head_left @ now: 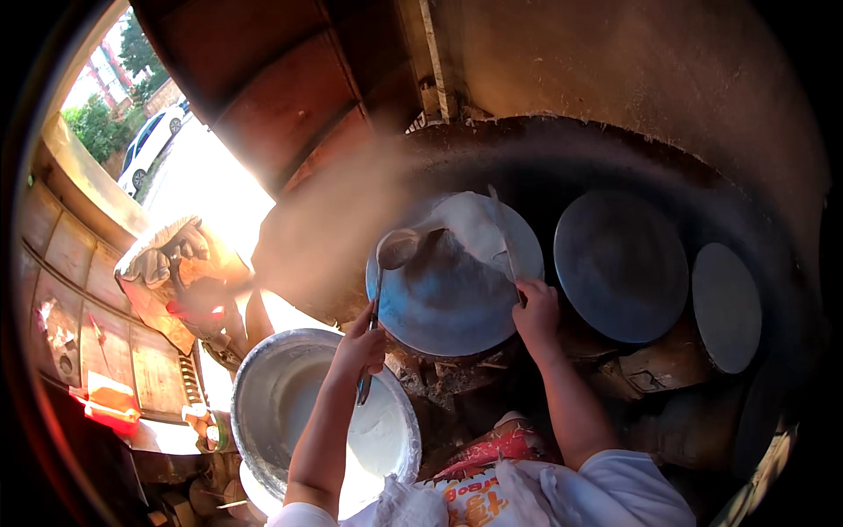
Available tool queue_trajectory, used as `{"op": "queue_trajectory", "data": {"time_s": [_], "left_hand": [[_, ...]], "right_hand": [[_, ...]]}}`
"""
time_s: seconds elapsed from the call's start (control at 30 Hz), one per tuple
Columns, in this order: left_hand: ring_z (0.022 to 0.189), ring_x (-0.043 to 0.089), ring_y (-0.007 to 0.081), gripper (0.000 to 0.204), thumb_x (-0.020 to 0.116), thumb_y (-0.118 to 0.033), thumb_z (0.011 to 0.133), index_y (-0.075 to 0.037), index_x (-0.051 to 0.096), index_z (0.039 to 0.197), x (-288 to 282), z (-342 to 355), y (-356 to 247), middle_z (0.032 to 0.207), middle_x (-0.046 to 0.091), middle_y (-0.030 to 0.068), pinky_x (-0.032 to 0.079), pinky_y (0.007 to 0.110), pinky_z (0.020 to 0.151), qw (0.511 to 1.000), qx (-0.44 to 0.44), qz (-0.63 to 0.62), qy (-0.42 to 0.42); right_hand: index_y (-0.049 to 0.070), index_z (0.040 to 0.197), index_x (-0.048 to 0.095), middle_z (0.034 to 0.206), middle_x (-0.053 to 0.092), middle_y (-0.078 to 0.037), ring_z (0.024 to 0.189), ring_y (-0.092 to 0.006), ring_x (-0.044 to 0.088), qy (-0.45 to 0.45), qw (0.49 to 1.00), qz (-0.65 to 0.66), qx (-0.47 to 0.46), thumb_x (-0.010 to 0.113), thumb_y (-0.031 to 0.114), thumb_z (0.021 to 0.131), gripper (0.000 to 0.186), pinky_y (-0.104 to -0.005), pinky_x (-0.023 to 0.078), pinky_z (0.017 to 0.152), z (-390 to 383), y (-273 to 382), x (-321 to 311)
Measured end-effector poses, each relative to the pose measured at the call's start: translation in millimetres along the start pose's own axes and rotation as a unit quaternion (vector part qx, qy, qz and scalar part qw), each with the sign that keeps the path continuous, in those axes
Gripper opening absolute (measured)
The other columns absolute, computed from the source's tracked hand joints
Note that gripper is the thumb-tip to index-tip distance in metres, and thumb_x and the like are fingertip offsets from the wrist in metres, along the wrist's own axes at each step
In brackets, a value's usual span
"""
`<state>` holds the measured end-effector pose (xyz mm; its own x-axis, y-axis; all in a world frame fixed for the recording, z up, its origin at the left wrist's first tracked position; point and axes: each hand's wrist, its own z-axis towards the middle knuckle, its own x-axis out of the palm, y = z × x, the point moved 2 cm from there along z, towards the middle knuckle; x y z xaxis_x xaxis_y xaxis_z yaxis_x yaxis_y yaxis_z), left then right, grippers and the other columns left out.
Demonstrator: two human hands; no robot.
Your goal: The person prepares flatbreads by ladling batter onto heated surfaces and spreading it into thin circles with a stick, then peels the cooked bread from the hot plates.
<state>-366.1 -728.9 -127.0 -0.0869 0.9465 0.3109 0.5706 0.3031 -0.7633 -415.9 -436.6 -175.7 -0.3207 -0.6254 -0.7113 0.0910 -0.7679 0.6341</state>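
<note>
My left hand [358, 349] is closed round the long handle of a ladle [398, 249], whose bowl is over the left part of a round, dark griddle [443, 307]. My right hand [536, 311] grips a long, thin, flat scraper [503, 230], which slants up across the griddle's right side. White batter [470, 221] covers the far part of the griddle beside the scraper. Below my left forearm stands a large metal basin [243, 395] with whitish batter [384, 439] in it. Steam blurs the area left of the griddle.
Two more round griddles [621, 266] [727, 307] stand to the right. A sooty, curved wall [562, 140] rises behind them. Gloves [180, 250] lie on a box at the left, with a red container [111, 404] lower down. A white car [149, 147] is outside.
</note>
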Motion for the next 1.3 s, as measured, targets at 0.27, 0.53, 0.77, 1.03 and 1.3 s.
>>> {"op": "queue_trajectory", "data": {"time_s": [0.27,0.53,0.77,1.03,1.3], "left_hand": [[0.038,0.032,0.0037,0.033,0.035,-0.012,0.094,-0.026,0.046,0.121,72.1,-48.7,40.8,0.051,0.026,-0.0045,0.034,0.016,0.031,0.757,-0.033,-0.602,0.254],[0.032,0.033,0.0037,0.022,0.037,-0.014,0.093,-0.010,0.044,0.073,150.9,-64.3,37.2,0.051,0.032,-0.0033,0.034,0.017,0.028,0.765,0.118,-0.527,0.351],[0.031,0.035,0.0053,0.038,0.038,-0.023,0.092,-0.010,0.032,0.057,191.2,-63.4,39.4,0.043,0.034,-0.0030,0.036,0.017,0.029,0.719,0.120,-0.630,0.268],[0.034,0.035,0.0062,0.037,0.036,-0.018,0.092,-0.011,0.033,0.055,192.8,-50.3,42.3,0.046,0.031,-0.0021,0.036,0.019,0.030,0.735,0.115,-0.641,0.188],[0.035,0.041,0.0067,0.036,0.036,-0.019,0.092,-0.010,0.039,0.057,264.8,-123.3,-38.9,0.047,0.036,-0.0054,0.044,0.022,0.038,0.812,0.256,-0.459,0.254]], "right_hand": [[0.006,0.100,0.063,0.102,0.057,-0.008,0.095,-0.0310,0.050,0.120,0.987,0.044,-0.099,0.057,-0.001,0.071,0.030,-0.0409,0.046,0.080,36.3,20.3,40.7],[0.006,0.097,0.065,0.096,0.060,-0.008,0.089,-0.0300,0.053,0.103,0.982,0.063,-0.145,0.060,-0.009,0.060,0.040,-0.0409,0.045,0.079,34.9,-59.3,-14.8],[0.008,0.089,0.067,0.094,0.062,-0.007,0.091,-0.0303,0.052,0.171,0.948,0.156,-0.219,0.058,-0.005,0.066,0.027,-0.0376,0.046,0.079,64.4,-25.8,-16.4],[0.007,0.095,0.064,0.098,0.060,-0.007,0.095,-0.0306,0.052,0.233,0.927,0.148,-0.253,0.060,-0.005,0.065,0.032,-0.0391,0.045,0.080,102.7,-32.8,22.9],[0.007,0.088,0.066,0.093,0.063,-0.009,0.090,-0.0290,0.056,0.285,0.882,0.207,-0.311,0.061,-0.003,0.062,0.029,-0.0371,0.045,0.079,128.1,-61.3,-14.0]]}}
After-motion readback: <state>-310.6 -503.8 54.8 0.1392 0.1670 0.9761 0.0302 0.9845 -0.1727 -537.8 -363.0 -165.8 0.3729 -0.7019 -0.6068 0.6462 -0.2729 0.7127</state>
